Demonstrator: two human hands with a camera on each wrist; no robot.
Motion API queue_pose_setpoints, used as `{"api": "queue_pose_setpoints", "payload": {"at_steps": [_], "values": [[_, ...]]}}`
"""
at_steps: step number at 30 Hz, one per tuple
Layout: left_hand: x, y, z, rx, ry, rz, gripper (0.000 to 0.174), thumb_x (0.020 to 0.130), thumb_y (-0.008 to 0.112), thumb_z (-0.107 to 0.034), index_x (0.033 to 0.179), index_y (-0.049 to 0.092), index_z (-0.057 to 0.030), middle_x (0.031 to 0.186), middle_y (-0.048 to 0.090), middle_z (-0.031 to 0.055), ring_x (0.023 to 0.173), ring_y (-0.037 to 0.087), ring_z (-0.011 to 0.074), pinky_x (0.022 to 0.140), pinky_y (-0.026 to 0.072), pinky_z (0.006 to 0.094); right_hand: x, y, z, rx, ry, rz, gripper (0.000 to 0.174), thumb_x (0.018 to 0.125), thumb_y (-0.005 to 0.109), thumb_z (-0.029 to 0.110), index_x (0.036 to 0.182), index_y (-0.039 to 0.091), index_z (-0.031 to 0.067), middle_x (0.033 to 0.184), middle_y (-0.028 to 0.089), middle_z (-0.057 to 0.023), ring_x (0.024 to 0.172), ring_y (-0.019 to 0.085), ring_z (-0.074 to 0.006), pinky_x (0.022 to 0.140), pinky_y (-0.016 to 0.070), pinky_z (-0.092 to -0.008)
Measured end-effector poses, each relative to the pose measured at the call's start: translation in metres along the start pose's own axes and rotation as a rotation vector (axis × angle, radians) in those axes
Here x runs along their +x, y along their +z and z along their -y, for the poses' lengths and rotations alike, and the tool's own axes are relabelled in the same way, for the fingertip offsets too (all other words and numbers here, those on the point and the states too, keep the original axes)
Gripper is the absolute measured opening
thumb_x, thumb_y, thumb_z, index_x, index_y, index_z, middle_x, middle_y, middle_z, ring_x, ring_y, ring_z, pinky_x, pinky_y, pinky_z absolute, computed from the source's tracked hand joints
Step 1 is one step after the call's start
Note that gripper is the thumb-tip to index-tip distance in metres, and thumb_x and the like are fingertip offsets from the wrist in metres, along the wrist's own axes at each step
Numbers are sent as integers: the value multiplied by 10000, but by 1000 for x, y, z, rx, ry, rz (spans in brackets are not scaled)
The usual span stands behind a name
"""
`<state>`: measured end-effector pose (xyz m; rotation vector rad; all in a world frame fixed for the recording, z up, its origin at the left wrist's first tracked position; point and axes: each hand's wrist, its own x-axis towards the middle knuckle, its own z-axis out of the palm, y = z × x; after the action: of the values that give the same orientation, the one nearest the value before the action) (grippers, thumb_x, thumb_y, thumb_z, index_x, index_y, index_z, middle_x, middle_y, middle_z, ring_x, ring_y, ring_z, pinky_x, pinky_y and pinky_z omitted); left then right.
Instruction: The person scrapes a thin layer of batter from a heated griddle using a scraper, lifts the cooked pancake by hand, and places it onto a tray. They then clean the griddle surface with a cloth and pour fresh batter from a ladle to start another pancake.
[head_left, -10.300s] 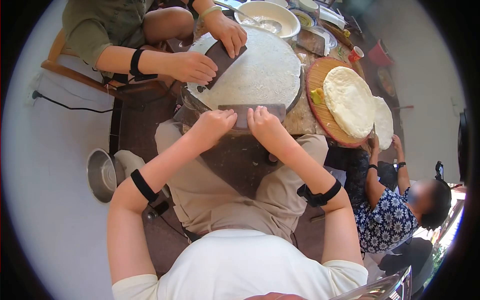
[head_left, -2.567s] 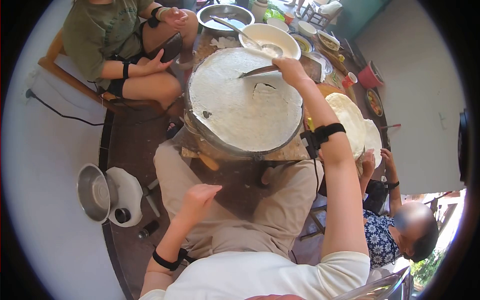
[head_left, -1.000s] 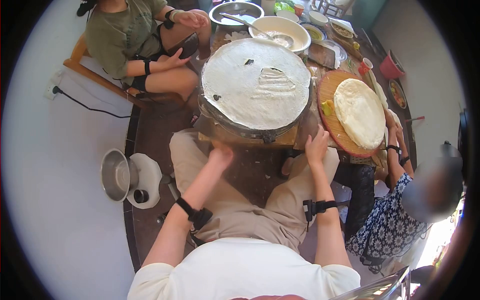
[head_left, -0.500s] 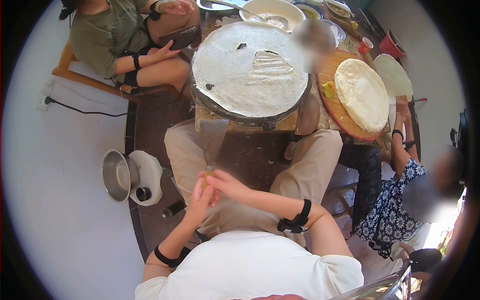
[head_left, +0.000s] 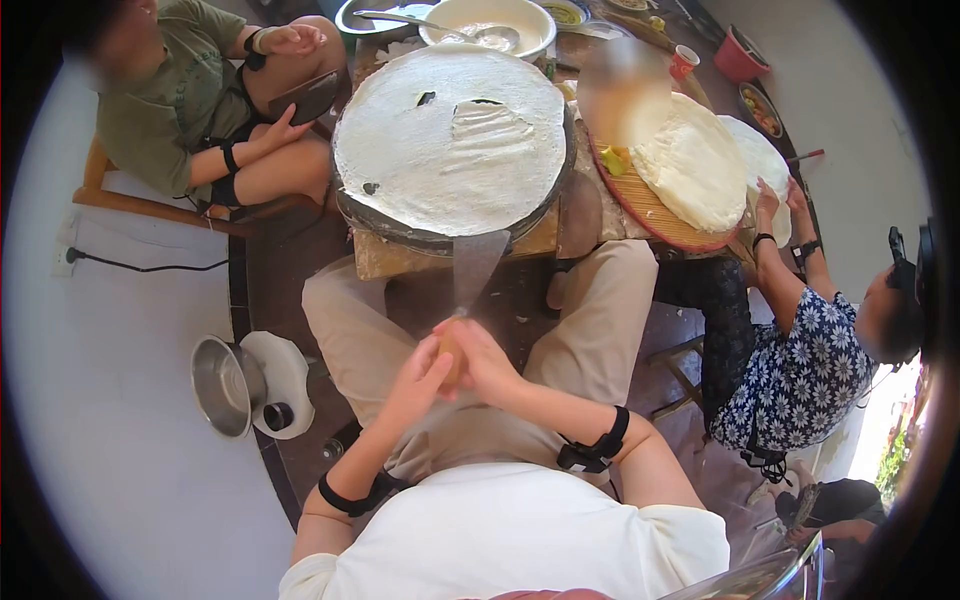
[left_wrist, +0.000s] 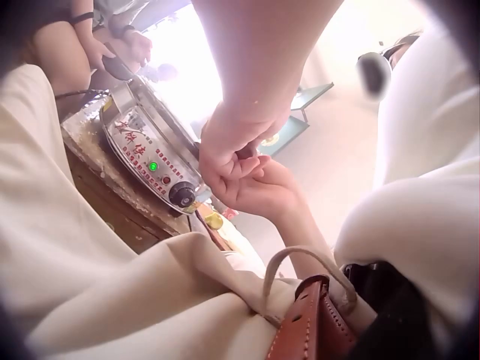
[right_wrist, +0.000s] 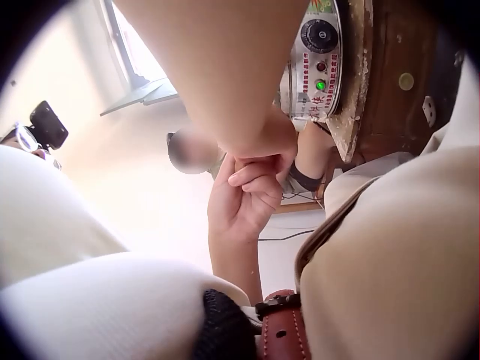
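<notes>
Both my hands meet over my lap in the head view, holding a scraper with a wide metal blade (head_left: 480, 262) and a wooden handle (head_left: 453, 358). My left hand (head_left: 410, 385) grips the handle from the left. My right hand (head_left: 487, 366) wraps it from the right. The blade points forward and overlaps the near rim of a round griddle (head_left: 425, 238). A large, thin white pancake (head_left: 450, 150) covers the griddle, with small holes and a wrinkled patch. In the left wrist view, my left hand (left_wrist: 232, 161) and right hand (left_wrist: 274, 191) hide most of the handle.
A dark flat board (head_left: 580, 215) lies right of the griddle. Beyond it, a round woven tray (head_left: 640, 212) bears pale flatbreads. A batter bowl (head_left: 545, 45) with a ladle stands behind. One person sits left with a dark board (head_left: 305, 100); another handles a flatbread at right.
Earlier my hands worked a dark board over the pancake; it now lies beside the griddle. The scraper came into my hands, and its blade has swung forward. The pancake gained a hole and wrinkles.
</notes>
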<state>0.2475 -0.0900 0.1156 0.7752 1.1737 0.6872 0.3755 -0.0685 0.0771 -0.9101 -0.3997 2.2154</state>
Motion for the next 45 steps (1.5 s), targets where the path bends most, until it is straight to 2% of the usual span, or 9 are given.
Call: {"api": "queue_pose_setpoints", "payload": {"at_steps": [3, 13, 15, 18, 20, 26, 30, 36, 45], "values": [[2, 1, 7, 38, -4, 101, 434, 944, 417, -329, 1251, 405, -23, 836, 603, 50, 665, 558, 84, 626, 469, 212, -1, -15, 15, 2, -112, -140, 301, 955, 364, 322, 1007, 469, 45, 851, 572, -95, 773, 586, -188, 638, 494, -283], [-7, -3, 0, 127, 94, 27, 327, 922, 455, -191, 1199, 480, -19, 899, 617, 81, 764, 547, 98, 727, 455, 238, 47, -135, 217, -263, -115, -212, 349, 944, 400, 358, 958, 538, 38, 674, 535, -26, 535, 502, -76, 440, 442, -233], [-2, -4, -2, 130, 126, -5, 308, 915, 467, -161, 1185, 492, -16, 901, 612, 79, 775, 545, 100, 731, 455, 241, 56, -154, 244, -543, -336, -324, 314, 942, 400, 307, 949, 545, 29, 670, 533, -24, 541, 500, -85, 489, 442, -239], [-4, -6, 4, 128, 192, -60, 292, 912, 472, -135, 1174, 499, -9, 897, 614, 69, 764, 550, 96, 712, 455, 231, 29, -141, 236, -962, -673, -564, 304, 914, 426, 258, 1037, 539, 4, 686, 544, -68, 597, 544, -160, 573, 450, -283], [-3, -10, 7, 113, 196, -109, 282, 911, 470, -113, 1168, 503, -4, 900, 609, 67, 773, 548, 100, 719, 455, 231, 5, -116, 193, -1536, -1216, -749, 343, 846, 496, 175, 1136, 507, -9, 767, 565, -139, 707, 583, -258, 654, 449, -328], [21, -11, 31, -22, 142, -36, 316, 952, 425, -231, 1163, 493, -7, 919, 584, 59, 835, 556, 128, 783, 458, 286, -19, -49, 53, -1477, -728, -93, 521, 710, 639, 71, 1192, 448, 24, 970, 567, -180, 839, 582, -338, 698, 466, -381], [43, -7, 67, -428, 67, -263, 326, 962, 393, -299, 1174, 438, -56, 963, 560, 53, 869, 556, 132, 821, 452, 295, 40, -35, -9, -1458, -700, -38, 524, 693, 649, 89, 1168, 434, 33, 957, 572, -169, 831, 579, -341, 686, 472, -398], [86, -55, 83, -512, 157, -490, 248, 954, 387, -267, 1088, 395, -58, 994, 532, 89, 912, 552, 202, 782, 485, 359, 48, -5, 3, -1649, -875, 103, 378, 668, 658, 119, 1017, 521, 68, 859, 547, -83, 749, 560, -271, 611, 465, -359], [162, -67, 98, -735, 37, -475, 278, 928, 429, -250, 1137, 370, -76, 1065, 487, 117, 969, 527, 274, 832, 461, 471, 38, -20, 131, -1858, -1207, -340, 216, 619, 692, 87, 790, 560, 98, 772, 503, -41, 777, 497, -225, 623, 420, -333]]}}
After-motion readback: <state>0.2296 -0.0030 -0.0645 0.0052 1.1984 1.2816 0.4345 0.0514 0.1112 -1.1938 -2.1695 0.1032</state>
